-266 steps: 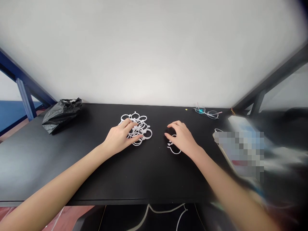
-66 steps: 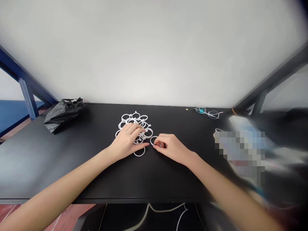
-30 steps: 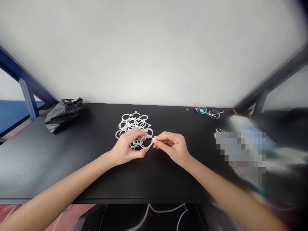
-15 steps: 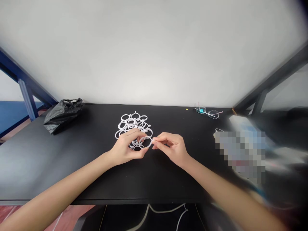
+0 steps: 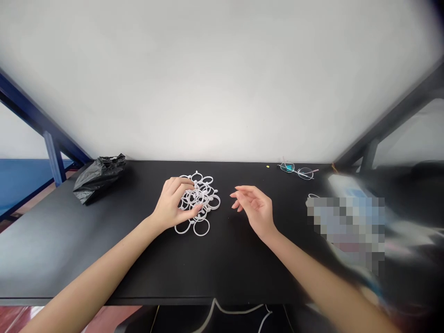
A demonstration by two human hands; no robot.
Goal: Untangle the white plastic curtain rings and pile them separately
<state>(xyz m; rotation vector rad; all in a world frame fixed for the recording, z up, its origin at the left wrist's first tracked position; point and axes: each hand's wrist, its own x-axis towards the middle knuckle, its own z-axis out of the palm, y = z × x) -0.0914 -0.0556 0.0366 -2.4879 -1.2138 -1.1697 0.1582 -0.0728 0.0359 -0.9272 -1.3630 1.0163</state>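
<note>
A pile of white rings (image 5: pixel 201 227) with small knobs lies on the black desk (image 5: pixel 138 273), overlapping one another. Over the pile's left side hovers my left hand (image 5: pixel 175 203), its thumb and fingers spread apart in a curve; it covers some of the rings. Whether its fingertips touch a ring I cannot tell. To the right of the pile, apart from it, my right hand (image 5: pixel 255 208) is raised with loosely bent fingers and nothing between them.
A crumpled black plastic bag (image 5: pixel 100 178) lies at the back left. Eyeglasses (image 5: pixel 296 170) rest near the wall, beside a small yellow bit (image 5: pixel 268 166). A blurred, pixelated package (image 5: pixel 347 231) is at the right. Pale cables (image 5: pixel 239 312) hang below the desk's front edge.
The ring held up between both hands has been let go onto the pile. My right hand has drawn away to the right, and my left hand has opened and shifted slightly left.
</note>
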